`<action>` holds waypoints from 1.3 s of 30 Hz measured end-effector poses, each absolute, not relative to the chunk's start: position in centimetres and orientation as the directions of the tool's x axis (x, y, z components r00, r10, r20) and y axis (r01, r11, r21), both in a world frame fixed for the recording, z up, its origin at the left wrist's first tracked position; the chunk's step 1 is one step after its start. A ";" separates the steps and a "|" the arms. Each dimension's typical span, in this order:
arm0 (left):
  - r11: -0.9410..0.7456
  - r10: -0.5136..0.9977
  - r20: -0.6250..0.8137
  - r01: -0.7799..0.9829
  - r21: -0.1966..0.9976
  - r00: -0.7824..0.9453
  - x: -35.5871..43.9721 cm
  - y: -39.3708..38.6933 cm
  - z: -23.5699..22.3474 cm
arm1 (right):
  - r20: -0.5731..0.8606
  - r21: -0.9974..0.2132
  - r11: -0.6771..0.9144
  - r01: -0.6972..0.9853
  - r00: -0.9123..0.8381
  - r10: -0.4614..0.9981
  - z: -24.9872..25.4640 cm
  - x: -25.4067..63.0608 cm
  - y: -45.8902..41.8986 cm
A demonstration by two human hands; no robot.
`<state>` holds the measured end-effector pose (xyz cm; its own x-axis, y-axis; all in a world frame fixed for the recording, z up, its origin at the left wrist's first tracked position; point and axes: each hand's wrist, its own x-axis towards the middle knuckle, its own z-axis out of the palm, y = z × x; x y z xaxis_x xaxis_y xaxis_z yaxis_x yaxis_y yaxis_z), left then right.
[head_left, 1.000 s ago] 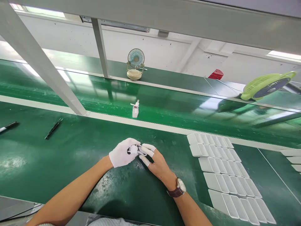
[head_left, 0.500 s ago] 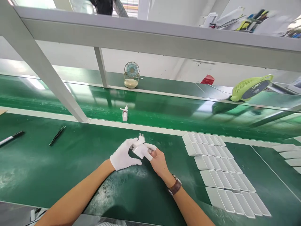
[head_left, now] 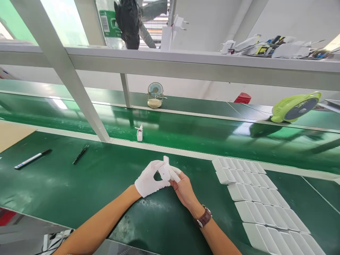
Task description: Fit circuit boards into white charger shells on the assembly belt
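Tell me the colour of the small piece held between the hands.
The small piece is white, best seen in the head view.

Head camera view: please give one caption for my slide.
Gloved left hand and finger-cotted right hand hold a white plastic piece over a green workbench.

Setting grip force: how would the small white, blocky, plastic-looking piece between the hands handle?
Probably stiff: the white piece shows fairly straight edges. Likely light: fingers alone seem to support it. Unlikely to roll: its body looks blocky.
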<state>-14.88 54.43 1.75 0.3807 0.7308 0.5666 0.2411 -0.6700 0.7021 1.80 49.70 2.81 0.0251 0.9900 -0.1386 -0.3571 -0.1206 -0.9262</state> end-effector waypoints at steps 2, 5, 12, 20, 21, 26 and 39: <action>-0.599 0.790 0.491 0.285 0.749 0.368 -14.9 54.6 1.8 | 0.024 -0.985 0.043 -0.167 0.110 0.994 2.2 2.3 49.9; -0.502 0.849 0.360 0.376 0.778 0.387 -15.0 54.8 2.0 | 0.305 -0.943 0.285 0.168 0.101 0.947 1.5 2.7 50.0; -0.324 0.932 0.176 0.509 0.797 0.318 -16.0 56.7 2.0 | 0.620 -0.587 0.540 0.603 -0.094 0.779 1.3 2.9 49.5; -0.148 0.986 0.166 0.560 0.815 0.018 -15.9 68.1 5.3 | 0.660 -0.368 0.579 0.728 -0.234 0.714 0.4 3.4 49.3; -0.126 0.987 0.163 0.570 0.812 -0.014 -15.6 69.3 5.4 | 0.659 -0.345 0.584 0.734 -0.253 0.708 0.4 3.4 49.3; -0.069 0.978 0.167 0.560 0.826 -0.126 -13.9 71.8 4.7 | 0.609 -0.268 0.595 0.758 -0.345 0.714 0.2 3.5 49.3; -0.550 0.789 0.336 0.347 0.760 0.515 -4.7 62.6 6.6 | 0.384 -0.316 0.377 0.871 -0.246 0.890 0.2 4.5 50.7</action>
<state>-4.69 62.55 6.59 0.5147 0.7889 0.3356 0.3472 -0.5497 0.7598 4.53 50.69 0.24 -0.2455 0.8901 0.3841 0.8709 0.3766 -0.3159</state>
